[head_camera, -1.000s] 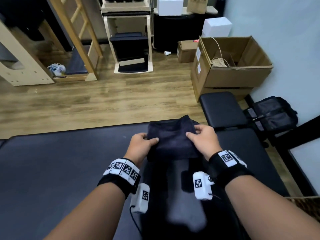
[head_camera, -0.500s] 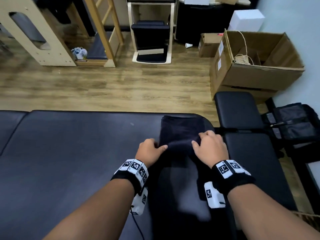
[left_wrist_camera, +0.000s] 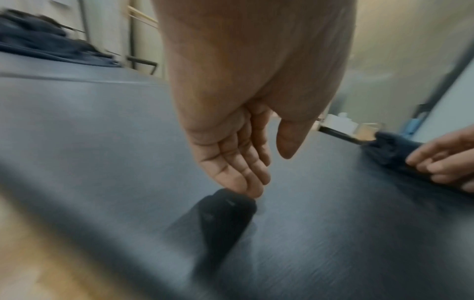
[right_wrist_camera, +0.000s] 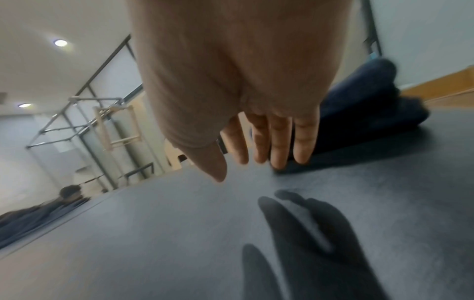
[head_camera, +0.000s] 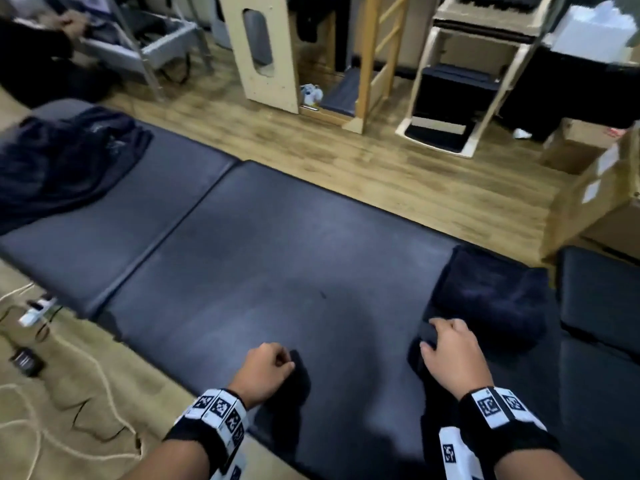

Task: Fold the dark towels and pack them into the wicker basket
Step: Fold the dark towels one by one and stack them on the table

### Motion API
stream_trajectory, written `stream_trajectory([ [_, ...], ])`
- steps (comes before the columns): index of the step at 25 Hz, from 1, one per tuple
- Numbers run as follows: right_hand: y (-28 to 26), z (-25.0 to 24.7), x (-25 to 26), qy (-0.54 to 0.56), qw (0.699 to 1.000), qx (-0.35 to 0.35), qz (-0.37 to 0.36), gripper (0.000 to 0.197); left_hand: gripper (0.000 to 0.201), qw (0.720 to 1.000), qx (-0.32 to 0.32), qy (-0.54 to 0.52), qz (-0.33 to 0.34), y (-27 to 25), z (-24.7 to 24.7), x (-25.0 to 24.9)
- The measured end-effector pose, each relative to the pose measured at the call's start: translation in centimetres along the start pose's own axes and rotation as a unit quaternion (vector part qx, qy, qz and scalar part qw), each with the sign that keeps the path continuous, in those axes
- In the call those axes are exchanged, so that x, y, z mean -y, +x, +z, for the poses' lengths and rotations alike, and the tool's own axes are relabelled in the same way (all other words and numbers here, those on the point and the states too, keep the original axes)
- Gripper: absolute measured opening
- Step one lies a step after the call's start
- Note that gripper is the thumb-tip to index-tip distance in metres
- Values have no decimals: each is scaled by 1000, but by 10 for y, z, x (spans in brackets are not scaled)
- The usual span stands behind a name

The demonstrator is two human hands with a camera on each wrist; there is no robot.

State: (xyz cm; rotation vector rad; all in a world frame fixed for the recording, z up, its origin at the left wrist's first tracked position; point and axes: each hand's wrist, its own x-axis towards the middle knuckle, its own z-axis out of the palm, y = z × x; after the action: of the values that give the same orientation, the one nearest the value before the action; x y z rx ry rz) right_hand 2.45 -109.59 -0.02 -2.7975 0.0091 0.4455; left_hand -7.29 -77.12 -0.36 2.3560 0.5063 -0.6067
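A folded dark towel lies at the right end of the black padded table. My right hand hovers at its near-left corner with straight, spread fingers and holds nothing; whether they touch the towel I cannot tell. My left hand hangs relaxed and empty over the bare pad, well left of the towel, fingers pointing down. A heap of unfolded dark towels lies at the table's far left end. No wicker basket is in view.
A black bench pad adjoins the table on the right, with a cardboard box behind it. Wooden frames and a step stool stand on the wood floor beyond. Cables lie on carpet at left. Another person sits far left.
Both hands have let go of the folded towel and drawn back; the left hand moved left over bare pad. The head view has swung left, revealing the towel heap.
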Motion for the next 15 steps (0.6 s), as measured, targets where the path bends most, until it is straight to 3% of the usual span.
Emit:
stream_trajectory([
  [5,-52,67,101,-95,970,164,-153,32,23,990,2,-52,-132,-87,-19,176],
  [8,-89,103,167,-146,935,228,-228,30,22,977,13,-108,-186,-147,-17,263],
  [11,-118,131,235,-198,892,296,-279,12,22,959,11,-151,-238,-203,-14,332],
  [13,-130,144,271,-232,867,330,-293,14,25,951,7,-160,-264,-231,-13,367],
  [15,-140,163,309,-273,845,348,-302,29,22,937,-6,-195,-288,-258,-8,404],
])
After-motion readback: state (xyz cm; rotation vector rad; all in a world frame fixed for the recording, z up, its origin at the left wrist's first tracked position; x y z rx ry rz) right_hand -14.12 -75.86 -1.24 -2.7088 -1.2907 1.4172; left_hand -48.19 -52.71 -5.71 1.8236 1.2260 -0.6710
